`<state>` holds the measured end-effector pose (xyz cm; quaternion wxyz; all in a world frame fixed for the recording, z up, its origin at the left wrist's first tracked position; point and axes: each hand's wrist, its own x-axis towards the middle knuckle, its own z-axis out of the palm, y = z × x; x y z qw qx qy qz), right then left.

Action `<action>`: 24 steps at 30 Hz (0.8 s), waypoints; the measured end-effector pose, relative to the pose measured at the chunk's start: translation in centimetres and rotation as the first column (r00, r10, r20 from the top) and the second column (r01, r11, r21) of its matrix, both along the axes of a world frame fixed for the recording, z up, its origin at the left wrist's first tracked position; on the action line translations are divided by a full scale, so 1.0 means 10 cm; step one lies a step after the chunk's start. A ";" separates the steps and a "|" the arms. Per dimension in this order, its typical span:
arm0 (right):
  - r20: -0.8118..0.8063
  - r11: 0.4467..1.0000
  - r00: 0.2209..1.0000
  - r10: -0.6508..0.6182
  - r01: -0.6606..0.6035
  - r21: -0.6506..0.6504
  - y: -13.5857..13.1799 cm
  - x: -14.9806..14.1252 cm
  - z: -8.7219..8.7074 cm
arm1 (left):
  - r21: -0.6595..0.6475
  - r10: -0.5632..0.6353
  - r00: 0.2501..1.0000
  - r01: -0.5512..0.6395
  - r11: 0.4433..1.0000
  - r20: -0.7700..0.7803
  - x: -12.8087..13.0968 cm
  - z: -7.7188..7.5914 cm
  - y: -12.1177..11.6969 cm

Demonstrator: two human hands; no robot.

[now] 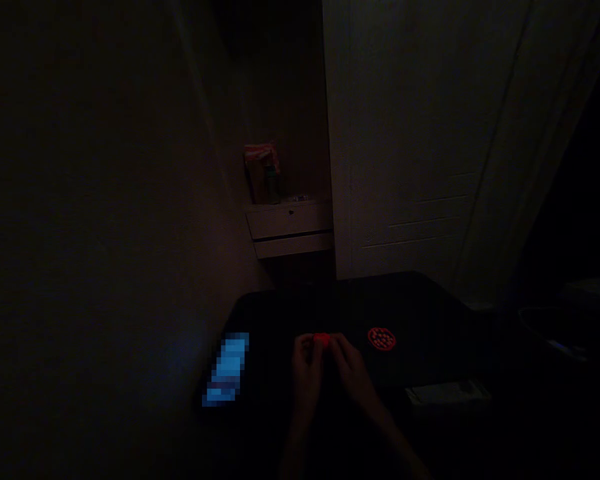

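Observation:
The room is very dark. Over the dark table (330, 310), my left hand (307, 357) and my right hand (347, 357) meet at the fingertips. Between them they pinch a small bright red piece (322, 340); its kind is too dim to make out. To the right of my right hand lies a round red disc-like thing (381, 339) with a rim and several small marks or bits inside it. Neither hand touches that one.
A lit, blurred screen (227, 369) lies at the table's left edge beside a wall. Behind the table stands a drawer unit (291, 223) with a bag (261, 163) and a bottle (273, 185) on top. A pale panel (405, 133) rises at the back right.

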<state>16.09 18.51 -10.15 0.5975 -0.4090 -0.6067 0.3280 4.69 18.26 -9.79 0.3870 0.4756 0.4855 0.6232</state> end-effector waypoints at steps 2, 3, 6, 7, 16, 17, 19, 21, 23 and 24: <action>0.014 1.000 1.000 -0.028 0.028 0.003 0.02 0.00 -0.03 | 0.017 -0.016 1.000 0.016 1.000 -0.012 -0.01 0.01 -0.01; 0.016 0.999 0.999 -0.039 0.039 0.002 0.02 0.00 -0.04 | 0.028 -0.018 0.999 0.019 0.999 -0.027 -0.01 0.02 -0.02; -0.001 0.999 0.999 -0.036 0.036 -0.012 0.04 0.00 -0.06 | 0.051 0.004 0.998 -0.001 0.999 -0.070 -0.02 0.02 -0.04; -0.011 0.999 1.000 -0.030 0.029 -0.018 0.04 0.00 -0.06 | 0.055 0.014 0.997 -0.009 0.998 -0.080 -0.02 0.03 -0.04; -0.022 0.999 1.000 -0.020 0.019 -0.038 0.01 -0.01 -0.03 | 0.090 0.017 0.992 -0.006 0.996 -0.127 -0.02 0.07 -0.06; -0.018 0.999 1.000 -0.017 0.016 -0.035 0.01 0.00 -0.03 | 0.094 0.024 0.990 -0.011 0.995 -0.138 -0.03 0.07 -0.06; -0.012 0.999 1.000 -0.010 0.009 -0.035 0.01 0.00 -0.03 | 0.090 0.038 0.988 -0.024 0.996 -0.149 -0.04 0.06 -0.05; -0.012 0.999 1.000 -0.009 0.008 -0.043 0.01 0.00 -0.04 | 0.078 0.048 0.989 -0.037 0.996 -0.141 -0.04 0.05 -0.05; -0.013 0.999 1.000 -0.015 0.014 -0.044 0.02 -0.01 -0.06 | 0.071 0.051 0.990 -0.042 0.997 -0.130 -0.05 0.04 -0.05; -0.016 0.999 1.000 -0.017 0.016 -0.038 0.02 -0.01 -0.06 | 0.070 0.050 0.991 -0.041 0.997 -0.126 -0.05 0.04 -0.05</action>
